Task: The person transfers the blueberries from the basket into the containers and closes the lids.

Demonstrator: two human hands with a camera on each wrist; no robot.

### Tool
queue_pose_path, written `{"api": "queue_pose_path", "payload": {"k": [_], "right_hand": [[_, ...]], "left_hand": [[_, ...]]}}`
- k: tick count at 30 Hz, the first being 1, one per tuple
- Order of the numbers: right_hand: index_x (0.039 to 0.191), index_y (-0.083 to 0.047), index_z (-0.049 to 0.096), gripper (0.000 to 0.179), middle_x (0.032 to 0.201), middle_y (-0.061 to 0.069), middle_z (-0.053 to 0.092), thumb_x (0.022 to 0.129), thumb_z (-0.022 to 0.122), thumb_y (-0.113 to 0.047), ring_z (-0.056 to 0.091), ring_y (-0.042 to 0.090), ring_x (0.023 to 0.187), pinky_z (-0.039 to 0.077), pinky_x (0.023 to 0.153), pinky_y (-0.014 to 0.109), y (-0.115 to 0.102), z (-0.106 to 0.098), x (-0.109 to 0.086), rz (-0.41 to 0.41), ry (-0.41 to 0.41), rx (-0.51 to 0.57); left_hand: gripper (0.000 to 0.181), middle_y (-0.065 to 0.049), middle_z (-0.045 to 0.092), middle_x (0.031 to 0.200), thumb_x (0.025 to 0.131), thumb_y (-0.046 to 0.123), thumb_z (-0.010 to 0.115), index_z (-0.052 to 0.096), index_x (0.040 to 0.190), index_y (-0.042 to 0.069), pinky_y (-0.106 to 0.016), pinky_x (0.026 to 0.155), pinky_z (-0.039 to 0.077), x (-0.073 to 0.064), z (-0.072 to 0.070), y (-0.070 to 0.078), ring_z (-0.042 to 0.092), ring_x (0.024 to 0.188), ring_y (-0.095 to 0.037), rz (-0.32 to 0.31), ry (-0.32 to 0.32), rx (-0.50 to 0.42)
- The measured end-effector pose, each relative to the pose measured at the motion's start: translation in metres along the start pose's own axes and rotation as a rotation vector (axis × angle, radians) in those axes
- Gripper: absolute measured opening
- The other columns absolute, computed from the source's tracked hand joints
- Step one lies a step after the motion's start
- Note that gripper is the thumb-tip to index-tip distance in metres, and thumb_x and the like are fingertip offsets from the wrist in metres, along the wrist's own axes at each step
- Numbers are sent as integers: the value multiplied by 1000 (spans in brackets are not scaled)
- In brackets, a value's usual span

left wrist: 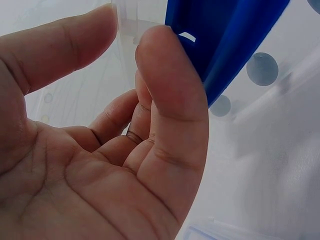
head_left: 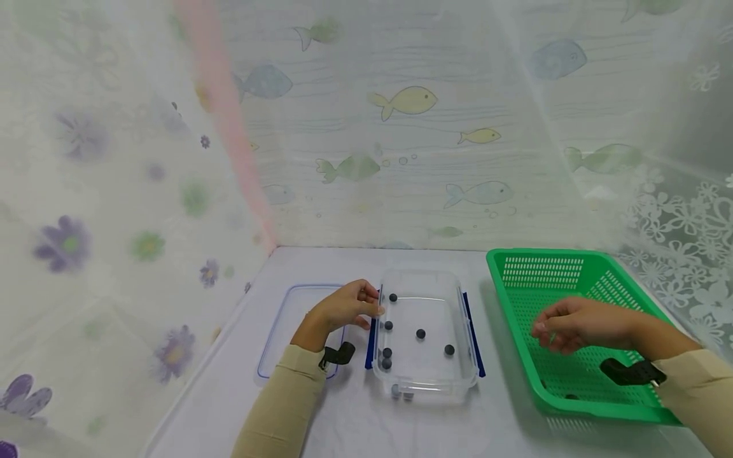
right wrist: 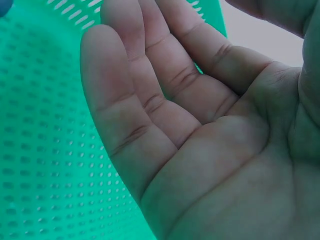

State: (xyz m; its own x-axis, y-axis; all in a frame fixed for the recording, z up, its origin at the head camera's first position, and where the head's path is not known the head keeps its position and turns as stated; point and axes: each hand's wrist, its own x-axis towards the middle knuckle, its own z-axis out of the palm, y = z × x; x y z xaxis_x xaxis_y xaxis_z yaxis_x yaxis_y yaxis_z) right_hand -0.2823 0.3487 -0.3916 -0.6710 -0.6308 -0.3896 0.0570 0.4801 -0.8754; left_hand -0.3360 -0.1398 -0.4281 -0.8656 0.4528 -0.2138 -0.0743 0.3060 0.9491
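My left hand (head_left: pixel 346 306) grips the left side of a clear plastic container (head_left: pixel 424 381), thumb at the rim. In the left wrist view, the bent forefinger touches the container's blue latch (left wrist: pixel 220 45). Several small dark balls lie inside the container, among them one ball (head_left: pixel 420 333) near the middle. Over the green basket (head_left: pixel 601 410) hovers my right hand (head_left: pixel 572 323), holding nothing, its fingers loosely bent. Low in the basket, a dark ball (head_left: pixel 571 397) shows by the near wall.
A clear lid with a blue edge (head_left: pixel 273 327) lies on the white table (head_left: pixel 343 426), left of the container and partly behind my left arm. Sheer curtains with fish and flowers (head_left: pixel 355 127) hang at the back and sides.
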Motion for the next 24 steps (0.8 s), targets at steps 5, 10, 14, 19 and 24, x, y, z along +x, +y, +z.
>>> {"api": "queue_pose_path", "payload": {"k": [5, 10, 14, 19, 24], "right_hand": [[128, 10, 63, 37, 116, 15, 71, 111, 45, -17, 70, 26, 98, 62, 85, 43, 14, 0, -1, 14, -37, 66], [128, 10, 64, 38, 120, 19, 70, 110, 45, -18, 71, 32, 104, 62, 89, 45, 22, 3, -1, 61, -68, 125], [126, 7, 67, 36, 116, 21, 71, 109, 47, -18, 72, 36, 103, 62, 87, 47, 26, 8, -1, 106, -76, 140], [123, 5, 69, 35, 113, 21, 72, 108, 48, -19, 73, 37, 100, 63, 84, 47, 27, 14, 0, 150, -94, 125], [116, 5, 72, 35, 108, 20, 74, 107, 50, -21, 75, 30, 91, 64, 78, 44, 26, 18, 2, 198, -120, 92]], "left_hand": [[52, -12, 59, 106, 92, 15, 79, 49, 130, -6, -37, 74, 63, 0, 0, -2, 63, 91, -23, 0, -14, -4], [54, -12, 58, 107, 93, 15, 78, 48, 133, -7, -36, 73, 62, -1, -1, 2, 63, 90, -23, 4, -8, -2], [55, -11, 58, 106, 94, 14, 77, 46, 134, -8, -34, 72, 62, -1, 0, 2, 63, 91, -22, 8, -9, 5], [55, -11, 58, 107, 94, 14, 77, 46, 134, -8, -35, 73, 63, -1, 0, 3, 63, 93, -22, 3, -7, 10], [56, -12, 58, 107, 94, 15, 77, 46, 135, -7, -35, 74, 63, -1, 0, 3, 63, 93, -23, -6, -5, 12]]}}
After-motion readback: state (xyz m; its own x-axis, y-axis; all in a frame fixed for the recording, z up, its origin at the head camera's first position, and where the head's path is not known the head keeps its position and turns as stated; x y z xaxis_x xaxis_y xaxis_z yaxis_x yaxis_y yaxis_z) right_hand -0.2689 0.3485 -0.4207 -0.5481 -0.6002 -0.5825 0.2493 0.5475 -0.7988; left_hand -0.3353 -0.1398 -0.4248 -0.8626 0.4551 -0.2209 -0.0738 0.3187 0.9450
